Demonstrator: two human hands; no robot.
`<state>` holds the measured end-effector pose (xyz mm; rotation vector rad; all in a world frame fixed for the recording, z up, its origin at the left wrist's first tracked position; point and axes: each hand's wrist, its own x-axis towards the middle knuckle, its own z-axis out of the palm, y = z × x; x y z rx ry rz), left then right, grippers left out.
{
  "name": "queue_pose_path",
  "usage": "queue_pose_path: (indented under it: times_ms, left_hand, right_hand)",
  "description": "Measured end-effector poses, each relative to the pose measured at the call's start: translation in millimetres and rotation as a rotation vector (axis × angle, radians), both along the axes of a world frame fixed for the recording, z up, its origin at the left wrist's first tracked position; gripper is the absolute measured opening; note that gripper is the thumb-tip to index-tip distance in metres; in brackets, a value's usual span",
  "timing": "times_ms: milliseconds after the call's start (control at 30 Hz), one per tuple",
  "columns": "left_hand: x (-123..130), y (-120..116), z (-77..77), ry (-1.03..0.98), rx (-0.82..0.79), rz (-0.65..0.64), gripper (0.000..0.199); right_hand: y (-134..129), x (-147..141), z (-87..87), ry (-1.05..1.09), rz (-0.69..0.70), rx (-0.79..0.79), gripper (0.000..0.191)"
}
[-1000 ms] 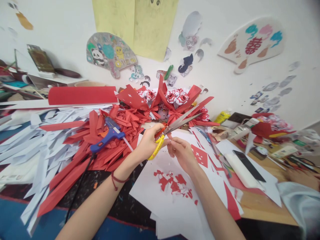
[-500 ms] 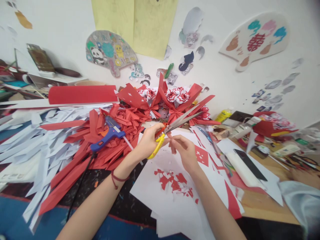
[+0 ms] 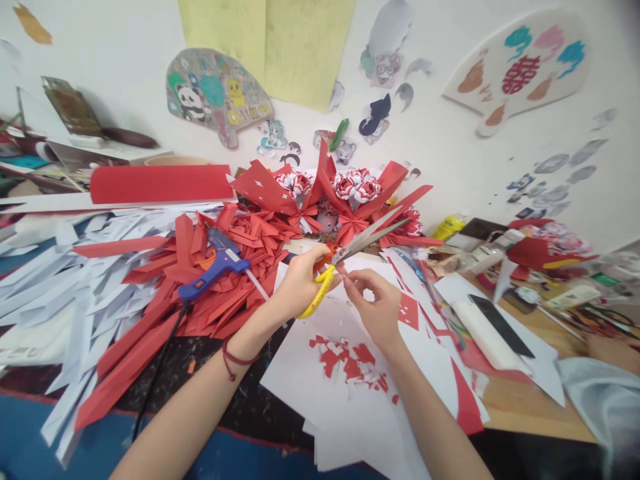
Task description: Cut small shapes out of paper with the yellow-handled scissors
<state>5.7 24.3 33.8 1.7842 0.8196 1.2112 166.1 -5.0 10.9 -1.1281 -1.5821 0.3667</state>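
Note:
My left hand (image 3: 299, 281) is closed around a pair of scissors (image 3: 369, 239) with yellow and orange handles; the slightly parted blades point up and to the right. Close beside the handles, my right hand (image 3: 379, 308) makes a pinch, thumb and index fingertip together. Whatever may be between those fingertips is too small to make out. Below both hands, red paper scraps (image 3: 350, 363) lie scattered on white paper sheets (image 3: 300, 373). A red card with small white cutouts (image 3: 409, 312) shows just behind my right hand.
To the left, a blue glue gun (image 3: 215, 267) rests on piled red folded strips (image 3: 165, 320), beside white strips (image 3: 45, 287). Red-wrapped paper bouquets (image 3: 355, 187) stand against the wall. A phone (image 3: 500, 325) lies at right, near another person's sleeve (image 3: 600, 400).
My right hand has shifted slightly right, and its thumb and index finger now form a clearer ring. The scissors remain in my left hand, and the view has tilted a little.

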Motion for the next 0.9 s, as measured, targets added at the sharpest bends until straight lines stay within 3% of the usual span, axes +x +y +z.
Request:
queue_pose_path:
  times_ms: [300,900]
  left_hand:
    - [-0.3,3.7,-4.3,-0.079,-0.027,0.036,0.027]
    - [1.4,2.3,-5.3,-0.069,-0.041,0.006,0.027]
  right_hand:
    - [7.4,3.6,-1.7,0.476,0.110,-0.182,0.014]
    - [5.1,0.4,-1.6,0.376,0.117,-0.201,0.014]
